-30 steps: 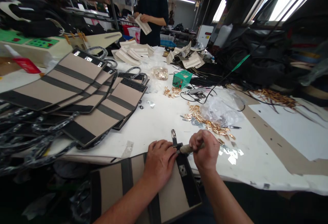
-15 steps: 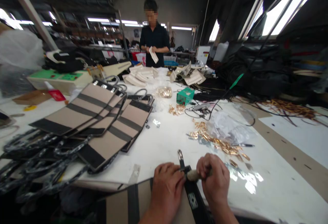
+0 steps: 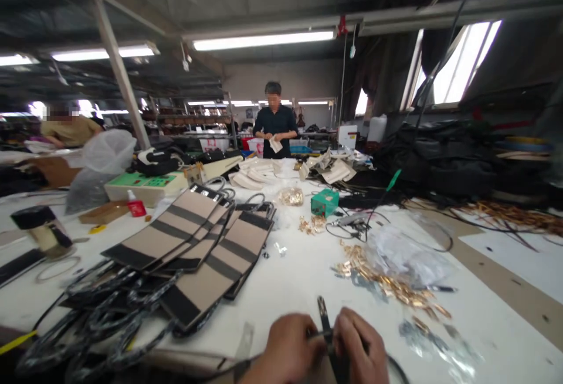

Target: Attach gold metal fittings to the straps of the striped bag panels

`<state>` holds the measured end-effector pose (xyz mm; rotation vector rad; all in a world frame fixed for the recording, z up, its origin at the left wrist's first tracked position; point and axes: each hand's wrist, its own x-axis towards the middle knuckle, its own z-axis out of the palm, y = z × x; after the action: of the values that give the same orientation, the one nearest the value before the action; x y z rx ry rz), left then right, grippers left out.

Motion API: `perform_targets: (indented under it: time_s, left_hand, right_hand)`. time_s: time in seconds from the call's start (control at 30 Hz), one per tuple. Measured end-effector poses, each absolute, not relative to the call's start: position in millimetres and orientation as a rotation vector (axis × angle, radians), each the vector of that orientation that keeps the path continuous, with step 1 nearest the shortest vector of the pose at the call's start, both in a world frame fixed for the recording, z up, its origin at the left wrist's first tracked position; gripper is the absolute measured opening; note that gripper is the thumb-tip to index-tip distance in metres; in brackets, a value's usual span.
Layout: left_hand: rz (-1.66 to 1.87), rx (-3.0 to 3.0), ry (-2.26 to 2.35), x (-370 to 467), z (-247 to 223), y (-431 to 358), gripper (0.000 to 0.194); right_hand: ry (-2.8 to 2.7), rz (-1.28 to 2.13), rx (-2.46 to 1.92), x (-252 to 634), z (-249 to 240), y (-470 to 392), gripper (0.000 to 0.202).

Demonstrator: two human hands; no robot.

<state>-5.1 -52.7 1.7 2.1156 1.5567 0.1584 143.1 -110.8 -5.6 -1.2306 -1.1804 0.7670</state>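
At the bottom of the head view, a dark strap (image 3: pixel 324 312) with a metal tip stands up between my hands. My left hand (image 3: pixel 292 343) is closed with its fingertips at the strap's left side. My right hand (image 3: pixel 358 343) is closed against the strap's right side, fingers bent. Small details at the fingertips are too hidden to tell. Beige panels with black bands (image 3: pixel 224 255) lie stacked to the left, with grey patterned cords round them. Small gold metal pieces (image 3: pixel 396 287) are scattered on the right.
The white table (image 3: pixel 308 272) carries a green box (image 3: pixel 324 202), a clear plastic bag (image 3: pixel 404 255), a red bottle (image 3: pixel 136 205) and a green-topped machine (image 3: pixel 145 183). Across it stands a person (image 3: pixel 276 123) holding a pale piece. Another person (image 3: pixel 70 126) is at far left.
The view has tilted up, so the scene sits lower. My right hand no longer shows the thick tan handle it held, and both hands have come together at the strap.
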Motion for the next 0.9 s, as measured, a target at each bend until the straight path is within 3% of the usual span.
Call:
perform_targets:
  time_s: [0.23,0.47,0.9]
  left_hand:
    - [-0.011,2.002,1.398,9.6,0.5,-28.1,0.034]
    - [-0.018,1.91,1.356,8.6,-6.2,-18.8,0.035]
    - [0.002,1.956,1.331,7.4,-5.7,-19.4,0.032]
  right_hand:
    - [-1.105,0.874,-1.081,144.2,-3.3,-111.8,0.046]
    - [-1.046,0.757,-0.804,148.7,25.7,-102.7,0.042]
    - [-1.182,0.798,-1.009,148.3,11.1,-93.3,0.044]
